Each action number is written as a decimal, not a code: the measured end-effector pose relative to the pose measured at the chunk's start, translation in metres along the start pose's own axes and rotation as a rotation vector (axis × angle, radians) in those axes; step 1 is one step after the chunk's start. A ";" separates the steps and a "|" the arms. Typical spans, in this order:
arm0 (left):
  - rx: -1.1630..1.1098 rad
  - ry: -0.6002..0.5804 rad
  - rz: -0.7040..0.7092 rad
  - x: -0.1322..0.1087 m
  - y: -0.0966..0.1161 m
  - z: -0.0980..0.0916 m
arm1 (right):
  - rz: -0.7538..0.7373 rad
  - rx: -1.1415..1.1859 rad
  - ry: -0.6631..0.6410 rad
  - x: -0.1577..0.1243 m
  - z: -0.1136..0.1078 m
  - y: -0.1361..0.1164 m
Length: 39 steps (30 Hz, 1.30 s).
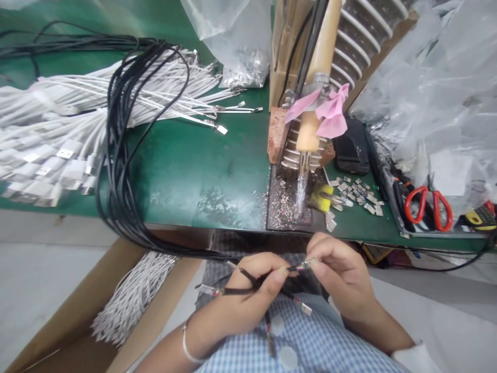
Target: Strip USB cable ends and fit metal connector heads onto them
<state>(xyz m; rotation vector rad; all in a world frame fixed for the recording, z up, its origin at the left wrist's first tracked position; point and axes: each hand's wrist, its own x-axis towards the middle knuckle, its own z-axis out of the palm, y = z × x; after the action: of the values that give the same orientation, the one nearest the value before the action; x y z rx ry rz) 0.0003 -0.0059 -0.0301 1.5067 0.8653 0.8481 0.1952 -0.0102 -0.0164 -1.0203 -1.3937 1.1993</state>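
Ahead and left of your fingers [276, 275], white cables [73, 96] lie bundled on the green bench [182, 160]; ahead-right sits a red-handled tool [436, 207]; to your fingers' left stands a cardboard box [79, 290].

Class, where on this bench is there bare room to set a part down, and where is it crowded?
The main free patch is green benchtop, bordered by the black cables on the left, the white cables above and the speckled dark board on the right. Crowded: far left, under both bundles; right, with loose connectors, the tool tray and plastic bags.
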 end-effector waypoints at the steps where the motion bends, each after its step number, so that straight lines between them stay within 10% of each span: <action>1: 0.005 0.001 -0.007 0.000 0.000 0.000 | -0.012 -0.008 -0.001 0.001 0.000 -0.001; 39: 0.057 0.228 -0.111 0.028 0.021 -0.007 | -0.311 -0.529 0.116 0.022 0.003 0.004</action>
<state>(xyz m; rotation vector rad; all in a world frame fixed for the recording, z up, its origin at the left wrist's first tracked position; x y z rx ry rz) 0.0087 0.0200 -0.0079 1.4142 1.1384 0.9311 0.1890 0.0110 -0.0172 -1.1511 -1.7447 0.5422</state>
